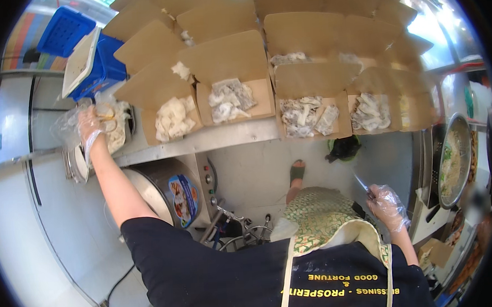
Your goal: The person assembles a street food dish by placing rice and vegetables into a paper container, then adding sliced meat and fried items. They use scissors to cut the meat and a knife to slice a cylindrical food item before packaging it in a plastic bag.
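Left hand (91, 125), clear plastic glove, at heap of whitish, irregular food pieces (118, 139), left end of silver steel surface (217, 140); pinch or spread, can't tell. Right hand (388, 208), same glove, fingers wrapped round slim silver metal tool (361, 182), beyond front edge, probably keeping it ready. Brown cardboard boxes (227, 57) line front edge, lids up, likely for easy access.

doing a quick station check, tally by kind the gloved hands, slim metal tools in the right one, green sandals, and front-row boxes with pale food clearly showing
gloved hands: 2 (left hand, right hand)
slim metal tool: 1
green sandal: 1
front-row boxes: 4
total: 8
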Action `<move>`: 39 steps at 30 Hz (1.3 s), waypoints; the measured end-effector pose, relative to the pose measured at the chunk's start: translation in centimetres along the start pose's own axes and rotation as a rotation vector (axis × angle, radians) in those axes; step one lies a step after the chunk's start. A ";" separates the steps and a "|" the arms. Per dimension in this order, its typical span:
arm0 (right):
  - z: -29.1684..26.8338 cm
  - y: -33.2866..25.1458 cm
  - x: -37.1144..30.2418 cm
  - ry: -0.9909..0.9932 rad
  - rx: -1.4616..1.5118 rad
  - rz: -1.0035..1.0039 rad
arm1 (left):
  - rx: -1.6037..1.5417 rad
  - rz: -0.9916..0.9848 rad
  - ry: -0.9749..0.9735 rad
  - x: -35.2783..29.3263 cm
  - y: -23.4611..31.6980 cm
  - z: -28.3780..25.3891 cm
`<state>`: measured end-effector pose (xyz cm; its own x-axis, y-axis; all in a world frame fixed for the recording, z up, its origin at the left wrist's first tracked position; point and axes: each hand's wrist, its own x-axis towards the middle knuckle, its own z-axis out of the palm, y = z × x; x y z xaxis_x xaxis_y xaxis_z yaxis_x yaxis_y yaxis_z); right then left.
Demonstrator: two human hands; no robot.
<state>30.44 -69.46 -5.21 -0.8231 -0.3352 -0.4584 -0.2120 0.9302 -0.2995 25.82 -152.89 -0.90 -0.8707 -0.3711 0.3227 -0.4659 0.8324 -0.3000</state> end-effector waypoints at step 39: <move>3.2 21.1 -35.2 0.774 0.212 0.538 | -1.444 -0.146 -0.562 -29.9 42.1 -30.0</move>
<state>56.66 -38.53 1.96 -0.9175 0.3902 0.0771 0.3323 0.8586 -0.3904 36.92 -94.40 3.74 -0.9316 -0.3073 -0.1940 -0.2955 0.3297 0.8966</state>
